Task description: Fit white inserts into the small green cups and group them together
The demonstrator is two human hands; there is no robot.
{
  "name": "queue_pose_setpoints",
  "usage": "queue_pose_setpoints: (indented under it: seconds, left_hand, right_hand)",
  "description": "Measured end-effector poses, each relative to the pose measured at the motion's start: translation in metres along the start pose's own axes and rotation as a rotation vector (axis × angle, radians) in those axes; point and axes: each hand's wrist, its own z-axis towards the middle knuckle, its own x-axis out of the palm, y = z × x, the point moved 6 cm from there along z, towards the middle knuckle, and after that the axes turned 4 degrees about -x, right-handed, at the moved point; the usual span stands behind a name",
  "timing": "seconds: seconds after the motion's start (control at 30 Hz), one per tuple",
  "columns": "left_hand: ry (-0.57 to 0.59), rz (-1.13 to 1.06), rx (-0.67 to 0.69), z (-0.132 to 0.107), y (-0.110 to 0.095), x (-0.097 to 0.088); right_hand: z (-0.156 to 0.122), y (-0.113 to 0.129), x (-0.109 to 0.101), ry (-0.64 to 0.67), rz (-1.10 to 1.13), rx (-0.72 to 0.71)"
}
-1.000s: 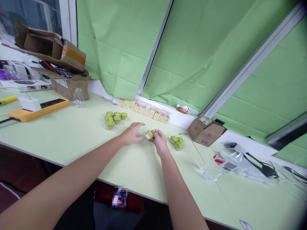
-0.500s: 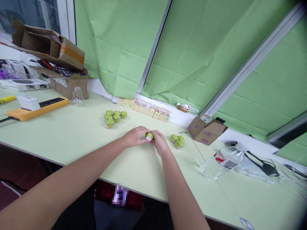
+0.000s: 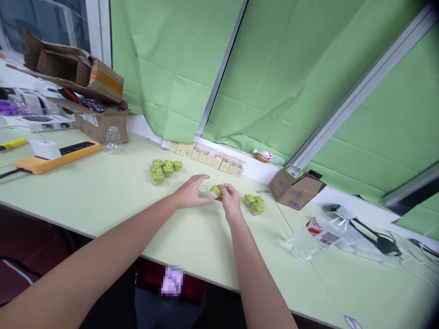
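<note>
In my right hand (image 3: pixel 231 201), between thumb and fingers, is a small green lid (image 3: pixel 216 191) with a whitish lower part. My left hand (image 3: pixel 190 192) has its thumb and fingers spread in a C shape. A small clear cup (image 3: pixel 203 189) shows in the gap between them, apart from the fingertips. To the left, several small clear boxes with green lids (image 3: pixel 157 176) stand grouped on the table. Another small group of green-lidded boxes (image 3: pixel 256 208) is just right of my right hand.
A row of small cardboard boxes (image 3: pixel 203 156) lines the back edge of the table (image 3: pixel 192 246). Right of it are a carton (image 3: pixel 295 188) and a large clear bottle (image 3: pixel 320 233). At left are an orange power strip (image 3: pixel 68 155), a clear jar (image 3: pixel 113 140) and stacked cartons (image 3: pixel 103 124).
Both hands were together around one green-topped piece. Now they are apart: my left hand has opened away from it, while my right hand keeps the green lid, and the clear cup shows.
</note>
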Motion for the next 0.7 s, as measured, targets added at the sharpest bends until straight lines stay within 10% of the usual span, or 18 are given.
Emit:
queue_pose_setpoints:
  seconds: [0.2, 0.7]
  left_hand:
    - [0.19, -0.15, -0.208, 0.001, 0.04, 0.021]
    - [0.241, -0.29, -0.116, 0.0, 0.022, 0.023]
  right_hand:
    - [0.001, 0.007, 0.002, 0.035, -0.212, -0.249]
    - [-0.004, 0.002, 0.017, 0.194, -0.359, -0.325]
